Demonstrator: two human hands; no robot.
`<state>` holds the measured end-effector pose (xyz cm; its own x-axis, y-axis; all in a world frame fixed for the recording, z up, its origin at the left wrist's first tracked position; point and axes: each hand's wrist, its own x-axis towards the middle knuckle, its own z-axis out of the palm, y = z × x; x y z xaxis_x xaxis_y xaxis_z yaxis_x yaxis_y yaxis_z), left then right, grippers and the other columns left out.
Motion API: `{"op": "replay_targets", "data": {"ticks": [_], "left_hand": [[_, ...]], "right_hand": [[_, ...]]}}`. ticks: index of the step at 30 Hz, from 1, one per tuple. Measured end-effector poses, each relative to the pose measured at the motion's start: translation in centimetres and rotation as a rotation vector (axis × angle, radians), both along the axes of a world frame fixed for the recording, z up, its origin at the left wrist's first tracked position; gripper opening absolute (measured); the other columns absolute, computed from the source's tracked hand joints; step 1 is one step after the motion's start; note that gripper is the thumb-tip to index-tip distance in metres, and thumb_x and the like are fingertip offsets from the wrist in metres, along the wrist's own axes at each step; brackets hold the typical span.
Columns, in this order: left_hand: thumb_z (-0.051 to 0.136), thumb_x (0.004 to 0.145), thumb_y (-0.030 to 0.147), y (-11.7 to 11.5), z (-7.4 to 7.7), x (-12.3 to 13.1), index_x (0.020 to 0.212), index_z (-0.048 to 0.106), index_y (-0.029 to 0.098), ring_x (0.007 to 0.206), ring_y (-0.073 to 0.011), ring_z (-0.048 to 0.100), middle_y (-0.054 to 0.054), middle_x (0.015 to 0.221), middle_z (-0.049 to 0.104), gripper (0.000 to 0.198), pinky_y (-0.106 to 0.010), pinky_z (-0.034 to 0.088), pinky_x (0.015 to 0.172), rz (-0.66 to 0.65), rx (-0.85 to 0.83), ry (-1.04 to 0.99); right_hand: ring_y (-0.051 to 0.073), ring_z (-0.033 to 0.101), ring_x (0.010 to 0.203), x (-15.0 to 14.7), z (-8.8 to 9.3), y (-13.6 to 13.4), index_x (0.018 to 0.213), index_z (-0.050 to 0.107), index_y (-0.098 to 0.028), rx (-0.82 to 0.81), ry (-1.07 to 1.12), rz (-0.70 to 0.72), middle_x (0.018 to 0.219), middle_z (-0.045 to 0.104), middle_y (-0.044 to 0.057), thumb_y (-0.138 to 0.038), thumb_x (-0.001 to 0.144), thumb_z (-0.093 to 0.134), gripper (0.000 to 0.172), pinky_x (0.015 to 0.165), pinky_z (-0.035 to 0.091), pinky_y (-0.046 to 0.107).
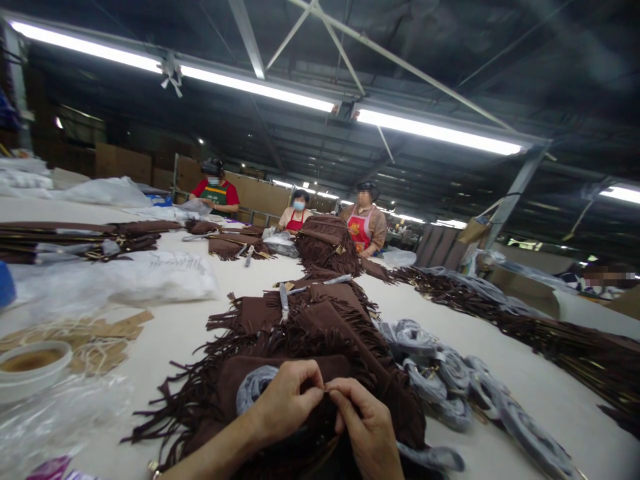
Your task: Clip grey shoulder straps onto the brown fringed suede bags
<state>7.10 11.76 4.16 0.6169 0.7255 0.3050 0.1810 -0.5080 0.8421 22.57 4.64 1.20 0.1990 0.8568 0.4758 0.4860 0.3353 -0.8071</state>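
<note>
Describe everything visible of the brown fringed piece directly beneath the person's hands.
The brown fringed piece is dark and matte, suede-like by its look. It lies with a smooth panel upward; long thin strips fan toward image left, over the white table. A grey coil rests on it beside the left hand. That hand and the right hand hide much of its middle; whether they touch it is unclear. Its near part is lost in shadow. Other fringed pieces lie beyond.

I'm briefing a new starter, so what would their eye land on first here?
Probably the heap of dark brown, suede-like fringed pieces in the centre foreground, with the bare left hand and bare right hand meeting at its near end. Long white tube lights glow overhead. Grey, plastic-wrapped coiled straps lie right of the heap.
</note>
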Motion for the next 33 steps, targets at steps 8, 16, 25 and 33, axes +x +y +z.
{"op": "replay_targets", "data": {"ticks": [8, 16, 25, 33], "left_hand": [[0.049, 0.07, 0.018, 0.0, 0.2, -0.1, 0.063, 0.055, 0.018, 0.065, -0.0135, 0.05, 0.004, 0.063, 0.054, 0.009, -0.023, 0.034, 0.061, -0.018, 0.006, 0.012], [0.048, 0.07, 0.018, -0.4, 0.0, 0.1, 0.062, 0.052, 0.019, 0.064, -0.0147, 0.051, 0.001, 0.064, 0.056, 0.009, -0.025, 0.032, 0.06, 0.026, 0.066, 0.069], [0.048, 0.074, 0.014, 0.1, -0.6, 0.6, 0.064, 0.051, 0.019, 0.068, -0.0154, 0.052, 0.0, 0.066, 0.057, 0.012, -0.025, 0.034, 0.063, 0.016, 0.099, 0.082], [0.054, 0.072, 0.01, -3.3, 1.2, -4.7, 0.098, 0.057, 0.021, 0.092, -0.023, 0.056, -0.007, 0.106, 0.061, 0.028, -0.032, 0.042, 0.078, 0.019, 0.305, 0.395]], "right_hand": [[0.012, 0.052, 0.049, -0.2, 0.1, 0.0, 0.08, 0.071, -0.02, -0.019, -0.042, 0.016, 0.063, 0.057, -0.003, -0.039, 0.091, 0.054, 0.027, 0.052, 0.041, 0.022], [0.014, 0.054, 0.055, -0.1, 0.1, -0.3, 0.079, 0.065, -0.022, 0.051, -0.243, 0.018, 0.067, 0.057, -0.001, -0.029, 0.095, 0.047, 0.025, 0.055, 0.04, 0.024], [0.017, 0.058, 0.061, -0.6, -0.4, -0.1, 0.08, 0.067, -0.022, 0.064, -0.264, -0.012, 0.071, 0.063, 0.001, -0.029, 0.094, 0.046, 0.026, 0.059, 0.042, 0.024], [0.022, 0.068, 0.075, -1.0, 5.0, 1.1, 0.093, 0.07, -0.022, 0.006, -0.417, -0.23, 0.081, 0.073, 0.005, -0.041, 0.097, 0.045, 0.033, 0.07, 0.048, 0.028]]}}
